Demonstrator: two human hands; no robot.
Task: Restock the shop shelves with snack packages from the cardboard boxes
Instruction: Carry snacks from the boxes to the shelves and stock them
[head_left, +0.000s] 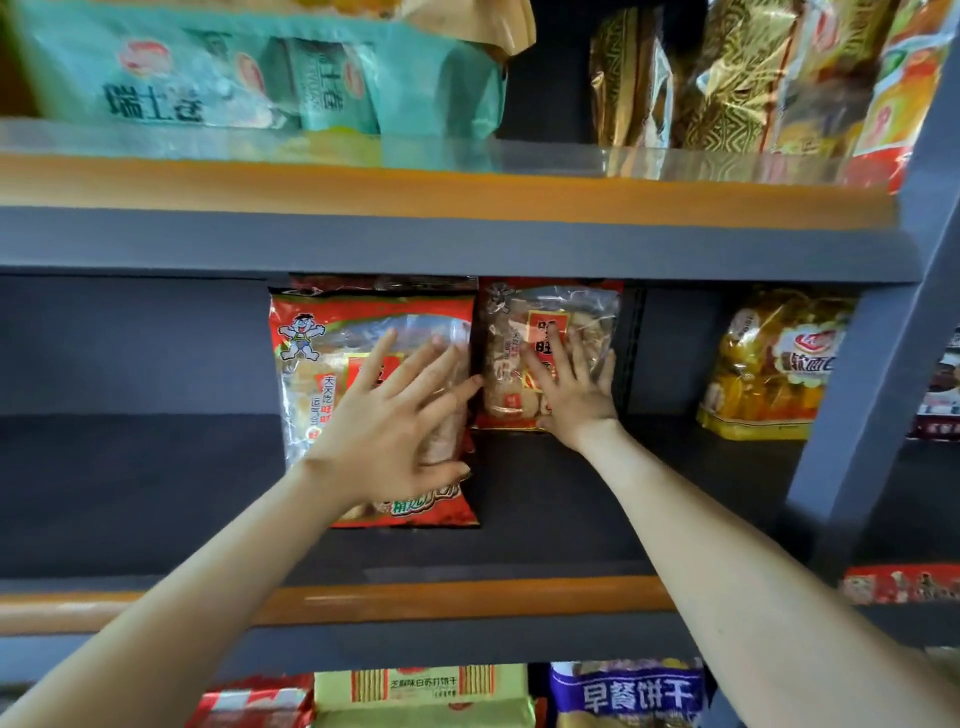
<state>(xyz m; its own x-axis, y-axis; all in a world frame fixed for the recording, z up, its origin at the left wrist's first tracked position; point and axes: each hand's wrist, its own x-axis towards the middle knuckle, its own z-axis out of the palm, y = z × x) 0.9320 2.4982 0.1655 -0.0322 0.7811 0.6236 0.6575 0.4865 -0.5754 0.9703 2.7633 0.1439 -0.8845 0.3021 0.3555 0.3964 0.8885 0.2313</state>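
Starting at the far left, there's a big teal plastic snack bag lying on the upper shelf, and way down on the bottom shelf a red-and-white foil pack peeks in.

On the dark grey middle shelf with the orange front strip, a red-and-clear rice cracker bag with a cartoon kid on it stands upright, pretty close to the front. The left hand is flat against its face, fingers straight and fanned out, thumb near the bottom of the bag. It's pressing, not grabbing.

Below that spot is a pale yellow cracker pack with red stripes.

Just beside the first bag and set further back is a second red-and-clear rice cracker bag, also upright, and the two are touching or near enough. The right hand lies on its front the same way, open palm, fingers spread, nothing curled round it.

Next along, on the bottom shelf, is a purple biscuit pack with white lettering. Up top are shiny gold patterned bags. On the middle shelf, well apart from the hands, is a yellow clear-windowed snack bag, right by the grey metal upright.
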